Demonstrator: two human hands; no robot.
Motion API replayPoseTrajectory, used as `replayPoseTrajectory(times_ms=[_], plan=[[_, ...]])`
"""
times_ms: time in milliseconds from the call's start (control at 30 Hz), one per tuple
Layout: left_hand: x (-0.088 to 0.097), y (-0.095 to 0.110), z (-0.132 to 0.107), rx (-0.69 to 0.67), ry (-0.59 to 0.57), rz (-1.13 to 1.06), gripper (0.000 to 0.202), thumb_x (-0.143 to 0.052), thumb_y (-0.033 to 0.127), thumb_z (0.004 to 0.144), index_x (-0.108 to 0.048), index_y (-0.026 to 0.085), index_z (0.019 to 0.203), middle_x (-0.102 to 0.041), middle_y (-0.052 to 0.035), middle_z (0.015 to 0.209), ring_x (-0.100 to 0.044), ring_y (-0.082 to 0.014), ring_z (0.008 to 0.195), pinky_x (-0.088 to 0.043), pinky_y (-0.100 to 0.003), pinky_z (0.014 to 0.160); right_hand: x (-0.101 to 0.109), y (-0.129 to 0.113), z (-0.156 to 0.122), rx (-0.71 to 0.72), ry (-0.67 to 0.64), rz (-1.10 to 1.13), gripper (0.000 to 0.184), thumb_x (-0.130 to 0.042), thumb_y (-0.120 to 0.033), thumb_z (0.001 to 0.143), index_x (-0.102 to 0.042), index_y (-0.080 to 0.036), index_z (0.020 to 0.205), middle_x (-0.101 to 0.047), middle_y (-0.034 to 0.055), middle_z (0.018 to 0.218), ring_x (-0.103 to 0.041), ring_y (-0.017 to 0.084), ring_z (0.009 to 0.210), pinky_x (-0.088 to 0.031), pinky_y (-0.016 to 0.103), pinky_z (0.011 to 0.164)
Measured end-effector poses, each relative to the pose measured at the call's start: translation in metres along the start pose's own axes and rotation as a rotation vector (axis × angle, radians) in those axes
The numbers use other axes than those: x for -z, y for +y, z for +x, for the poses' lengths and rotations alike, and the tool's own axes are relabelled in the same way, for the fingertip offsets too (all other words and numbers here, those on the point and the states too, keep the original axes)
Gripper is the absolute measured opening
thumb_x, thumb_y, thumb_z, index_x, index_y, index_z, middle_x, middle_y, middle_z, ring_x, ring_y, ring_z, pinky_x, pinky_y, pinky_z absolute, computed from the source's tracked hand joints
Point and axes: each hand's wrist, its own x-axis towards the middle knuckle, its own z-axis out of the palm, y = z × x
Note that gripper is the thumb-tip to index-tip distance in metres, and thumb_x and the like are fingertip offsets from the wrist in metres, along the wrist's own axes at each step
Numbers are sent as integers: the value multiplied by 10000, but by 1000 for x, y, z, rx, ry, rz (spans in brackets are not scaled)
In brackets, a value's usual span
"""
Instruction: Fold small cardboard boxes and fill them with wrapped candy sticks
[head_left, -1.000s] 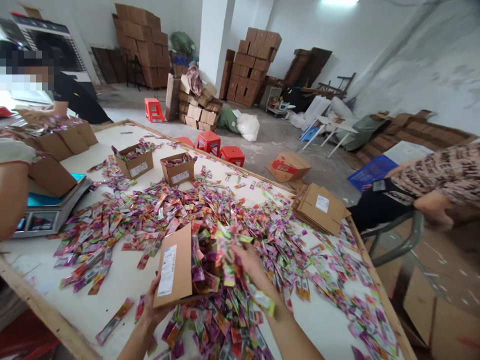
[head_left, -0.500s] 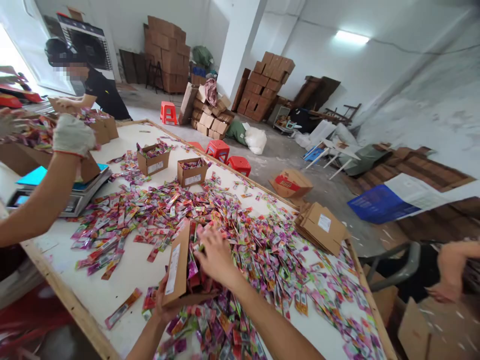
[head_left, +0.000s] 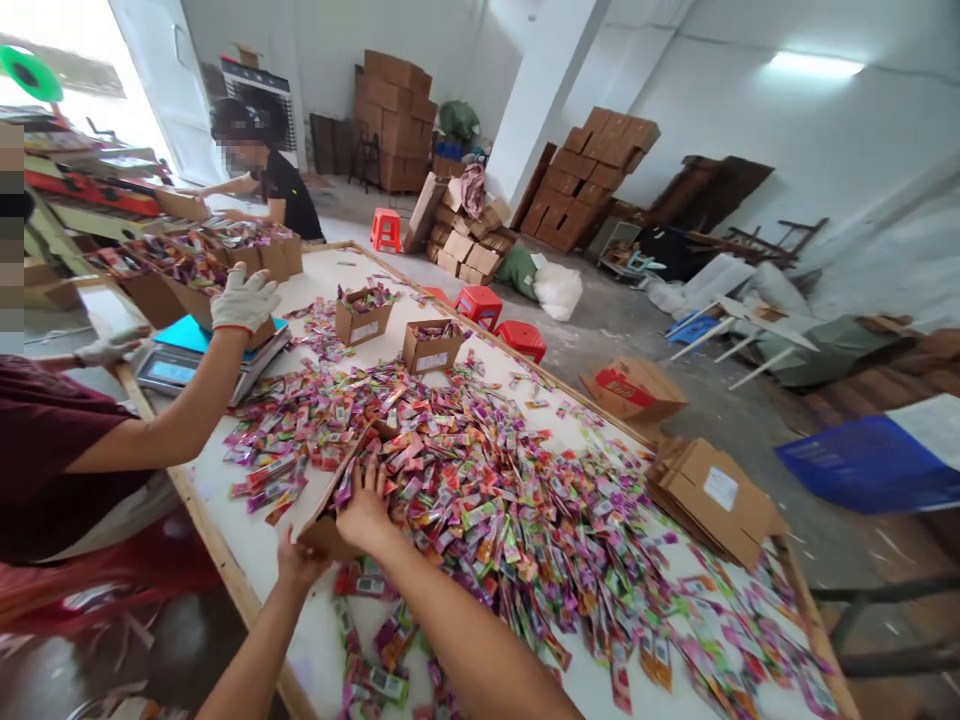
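Note:
My left hand [head_left: 302, 560] grips the lower near corner of a small cardboard box [head_left: 330, 538], tilted on its side with its mouth towards the pile. At that mouth my right hand [head_left: 366, 512] lies with fingers stretched and apart, touching small colourful packets inside. Its palm side is hidden. A wide heap of the same shiny packets [head_left: 517, 500], pink, purple, orange and green, spreads beside both hands. Two more small boxes filled with packets, a left box [head_left: 363, 326] and a right box [head_left: 433, 352], stand upright beyond the heap.
Left of me, a co-worker's gloved hand [head_left: 244, 300] is at a packet-filled carton above a digital scale [head_left: 161, 371]. Another person [head_left: 296, 205] works farther back. Flattened cartons [head_left: 694, 500] lie at the table's right edge. A wooden rim [head_left: 202, 530] borders the table; red stools [head_left: 480, 305] stand beyond.
The view has swung left, so the room appears shifted right. The box is tipped further over, and my right hand is lower at its mouth. The co-worker's gloved hand has opened out.

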Motion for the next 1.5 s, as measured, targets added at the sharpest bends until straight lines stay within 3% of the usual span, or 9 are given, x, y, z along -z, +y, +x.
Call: replayPoseTrajectory(times_ms=[133,233,333,467,700,900,1133,1300,1500], plan=[[3,40,-18,-436,152,212,421,-502,437,863,-566,322,1263,-613,-41,1354,-474,-276,1346,-316,-463,1134,-22,-21,27,-30,-175,178,677,-502,-264,923,-280,-78,1535,-137,226,1629,-143,295,1516,-200,496,1208],[-10,62,-37,-781,32,621,577,-658,384,803,-538,319,1363,-324,-20,1619,-185,-274,1508,-114,-429,1217,-8,-26,33,147,-111,331,552,-465,-216,928,-428,-131,1472,-278,147,1611,-230,214,1500,-232,392,1210],[-28,76,-40,-1052,-217,1378,491,-550,369,874,-591,229,1342,-448,-127,1541,-265,-309,1484,0,-506,1215,19,1,21,171,-33,508,454,-386,-247,955,-535,-192,1381,-569,92,1422,-584,188,1257,-468,364,1048],[-41,78,-28,-1026,-396,1660,404,-512,324,861,-696,180,1191,-663,-196,1298,-527,-361,1307,55,-562,1194,27,85,-41,-85,197,373,389,-392,-276,948,-607,-191,1261,-694,81,1188,-691,204,1006,-535,377,926],[-40,76,-27,-1044,-363,1684,399,-421,311,911,-691,178,1172,-674,-183,1288,-554,-340,1282,-8,-588,1197,-70,162,-118,-176,103,-147,839,-818,-214,628,-511,-112,1402,-410,222,1517,-356,374,1423,-272,489,1180],[-16,68,-59,-1130,-282,1601,452,-397,418,962,-600,199,1301,-545,-157,1448,-429,-301,1395,-221,-578,1185,-97,158,-32,69,-153,-394,1359,-941,-414,494,-158,-177,1579,-43,207,1645,41,410,1510,38,621,1187],[32,83,-96,-1051,-177,1425,421,-503,468,932,-617,251,1274,-570,-125,1360,-532,-306,1274,-400,-539,1097,-91,154,-36,-110,-135,-193,320,-563,-97,845,-647,-157,1149,-694,168,1161,-629,278,1116,-441,389,947],[43,86,-100,-1008,-100,1273,425,-522,491,913,-637,237,1233,-588,-123,1318,-563,-306,1215,-419,-529,1073,-48,131,-57,-274,91,17,245,-562,-182,841,-632,-119,1066,-735,111,923,-688,236,862,-482,296,736],[18,82,-94,-990,-130,1162,473,-505,520,907,-604,211,1250,-598,-133,1284,-564,-305,1196,-425,-525,1052,-9,33,-13,-219,307,368,493,-652,-495,803,-583,-172,1170,-726,52,1038,-684,188,901,-511,264,759]])
